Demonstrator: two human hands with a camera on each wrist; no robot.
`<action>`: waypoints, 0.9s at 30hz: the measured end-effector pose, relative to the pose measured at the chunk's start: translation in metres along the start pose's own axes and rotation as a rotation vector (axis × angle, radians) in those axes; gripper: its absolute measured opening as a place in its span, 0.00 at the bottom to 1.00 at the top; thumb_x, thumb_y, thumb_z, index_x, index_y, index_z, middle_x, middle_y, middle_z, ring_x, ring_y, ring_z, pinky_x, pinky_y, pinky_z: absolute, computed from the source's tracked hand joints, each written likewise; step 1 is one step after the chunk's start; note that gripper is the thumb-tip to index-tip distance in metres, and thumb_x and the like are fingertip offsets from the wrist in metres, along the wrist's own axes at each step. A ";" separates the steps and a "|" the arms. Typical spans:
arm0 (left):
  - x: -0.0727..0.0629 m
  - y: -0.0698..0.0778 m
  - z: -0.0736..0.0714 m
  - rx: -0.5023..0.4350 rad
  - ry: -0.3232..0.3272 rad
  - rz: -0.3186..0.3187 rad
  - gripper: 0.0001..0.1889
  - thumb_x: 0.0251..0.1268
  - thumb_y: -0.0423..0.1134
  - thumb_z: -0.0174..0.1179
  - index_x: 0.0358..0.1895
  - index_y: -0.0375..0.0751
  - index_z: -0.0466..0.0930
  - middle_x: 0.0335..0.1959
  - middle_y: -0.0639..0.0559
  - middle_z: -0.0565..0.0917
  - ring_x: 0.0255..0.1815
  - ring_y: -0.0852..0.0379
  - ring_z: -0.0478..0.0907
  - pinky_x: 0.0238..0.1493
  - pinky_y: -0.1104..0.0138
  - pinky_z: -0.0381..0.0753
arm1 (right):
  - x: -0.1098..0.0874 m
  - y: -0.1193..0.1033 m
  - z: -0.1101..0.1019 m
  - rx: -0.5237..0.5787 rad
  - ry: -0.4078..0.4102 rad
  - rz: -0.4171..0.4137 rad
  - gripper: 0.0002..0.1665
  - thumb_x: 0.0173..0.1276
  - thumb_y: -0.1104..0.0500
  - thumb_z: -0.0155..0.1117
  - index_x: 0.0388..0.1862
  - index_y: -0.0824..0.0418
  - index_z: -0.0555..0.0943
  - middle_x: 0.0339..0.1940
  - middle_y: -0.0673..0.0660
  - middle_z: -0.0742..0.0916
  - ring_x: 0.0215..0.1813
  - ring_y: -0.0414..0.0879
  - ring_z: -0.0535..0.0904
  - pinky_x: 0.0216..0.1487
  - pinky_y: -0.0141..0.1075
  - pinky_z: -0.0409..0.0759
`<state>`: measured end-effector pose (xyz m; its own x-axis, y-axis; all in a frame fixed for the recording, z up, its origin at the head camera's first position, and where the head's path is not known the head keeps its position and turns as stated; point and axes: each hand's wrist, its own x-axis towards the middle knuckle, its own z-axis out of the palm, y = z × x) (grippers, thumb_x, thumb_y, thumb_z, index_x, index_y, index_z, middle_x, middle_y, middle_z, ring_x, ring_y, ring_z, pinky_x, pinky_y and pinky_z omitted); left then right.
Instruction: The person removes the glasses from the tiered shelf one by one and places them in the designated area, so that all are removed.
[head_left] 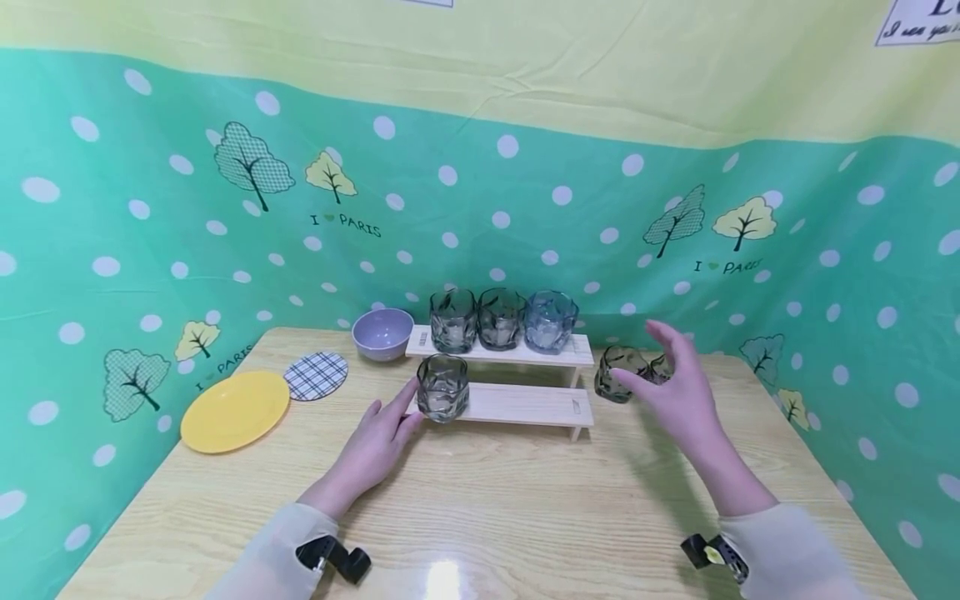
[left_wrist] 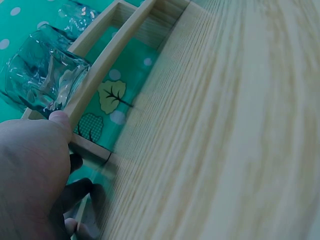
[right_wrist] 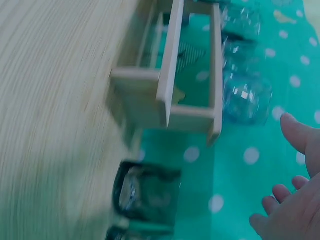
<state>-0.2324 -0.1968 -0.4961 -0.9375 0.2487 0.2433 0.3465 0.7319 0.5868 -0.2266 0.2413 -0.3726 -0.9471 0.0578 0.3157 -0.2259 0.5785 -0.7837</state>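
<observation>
At the left end of the lower tier of a two-tier wooden rack stands a smoky faceted glass. My left hand is beside it, thumb and fingers at its left side. In the left wrist view, the thumb meets the base of the glass at the rack's edge; the other fingers bend loosely below. Right of the rack, two dark glasses stand on the table, the farther one partly hidden by my right hand. That hand is spread and holds nothing, its thumb before the glasses.
On the upper tier are two smoky glasses and a bluish glass. A purple bowl is left of the rack, near a checked round coaster and a yellow plate. Polka-dot cloth hangs behind the table.
</observation>
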 end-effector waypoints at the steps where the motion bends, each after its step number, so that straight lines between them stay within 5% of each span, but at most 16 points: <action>1: 0.000 0.000 0.000 0.000 -0.001 -0.001 0.34 0.92 0.46 0.52 0.90 0.41 0.55 0.84 0.39 0.69 0.80 0.38 0.72 0.88 0.35 0.48 | -0.001 -0.004 0.003 0.008 -0.011 -0.006 0.62 0.68 0.51 0.86 0.91 0.58 0.58 0.89 0.62 0.66 0.88 0.66 0.58 0.87 0.66 0.56; 12: -0.001 0.000 -0.001 0.008 -0.010 -0.007 0.34 0.93 0.47 0.51 0.91 0.40 0.54 0.85 0.39 0.67 0.81 0.38 0.71 0.88 0.36 0.47 | -0.004 -0.033 0.050 0.049 -0.153 -0.056 0.61 0.66 0.48 0.87 0.91 0.52 0.61 0.88 0.56 0.68 0.87 0.62 0.61 0.86 0.65 0.58; 21: -0.001 0.000 -0.001 0.005 -0.007 -0.009 0.34 0.93 0.46 0.51 0.91 0.40 0.54 0.85 0.39 0.67 0.81 0.38 0.71 0.88 0.36 0.47 | -0.005 -0.050 0.086 0.171 -0.230 -0.086 0.61 0.63 0.52 0.89 0.89 0.51 0.64 0.85 0.53 0.71 0.86 0.58 0.64 0.88 0.53 0.59; 27: -0.001 0.001 0.000 0.015 -0.008 -0.007 0.34 0.93 0.46 0.51 0.91 0.40 0.54 0.83 0.38 0.70 0.80 0.37 0.72 0.88 0.36 0.48 | -0.006 -0.056 0.105 0.213 -0.268 -0.076 0.61 0.62 0.53 0.89 0.89 0.49 0.65 0.84 0.53 0.73 0.83 0.60 0.69 0.82 0.52 0.72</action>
<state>-0.2316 -0.1966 -0.4956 -0.9402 0.2484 0.2329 0.3392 0.7429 0.5770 -0.2328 0.1232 -0.3871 -0.9456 -0.2107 0.2477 -0.3136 0.3887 -0.8664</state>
